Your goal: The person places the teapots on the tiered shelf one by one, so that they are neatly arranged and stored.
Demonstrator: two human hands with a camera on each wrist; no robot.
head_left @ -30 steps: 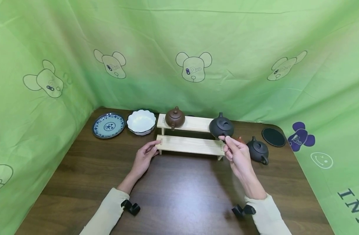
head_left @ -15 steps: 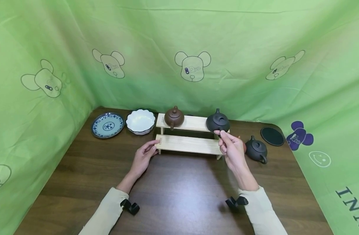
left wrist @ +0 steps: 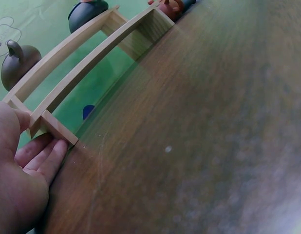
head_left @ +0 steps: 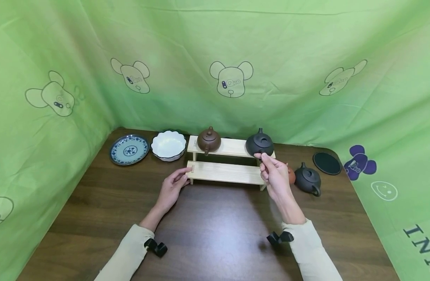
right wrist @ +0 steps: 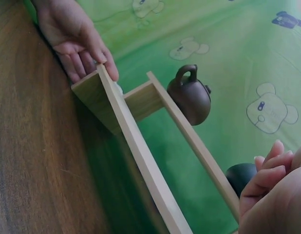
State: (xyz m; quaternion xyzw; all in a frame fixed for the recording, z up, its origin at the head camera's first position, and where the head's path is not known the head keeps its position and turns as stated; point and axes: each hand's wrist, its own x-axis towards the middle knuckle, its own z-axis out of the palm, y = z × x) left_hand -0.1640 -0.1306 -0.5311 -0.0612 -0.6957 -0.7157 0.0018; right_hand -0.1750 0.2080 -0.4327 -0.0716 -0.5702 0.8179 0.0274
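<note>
A two-tier light wood display rack (head_left: 225, 172) stands toward the back of the table. My left hand (head_left: 170, 189) grips the left end of its lower tier; in the left wrist view the fingers (left wrist: 50, 158) lie against the end leg. At the right end of the upper tier, my right hand (head_left: 279, 179) pinches the handle of a black teapot (head_left: 259, 142), which sits upright over the board. The handle is mostly hidden by the fingers. A brown teapot (head_left: 209, 141) rests at the left of the upper tier, its handle facing forward.
Right of the rack are a reddish-orange teapot (head_left: 291, 176), partly behind my right hand, a second black teapot (head_left: 307, 180) and a dark oval mat (head_left: 326, 163). Leftward stand a white scalloped bowl (head_left: 169, 145) and a blue patterned plate (head_left: 129, 150). A green curtain (head_left: 186, 105) encloses the table.
My right hand has carried the black teapot slightly left and back onto the upper tier's right end. My left hand stays on the rack.
</note>
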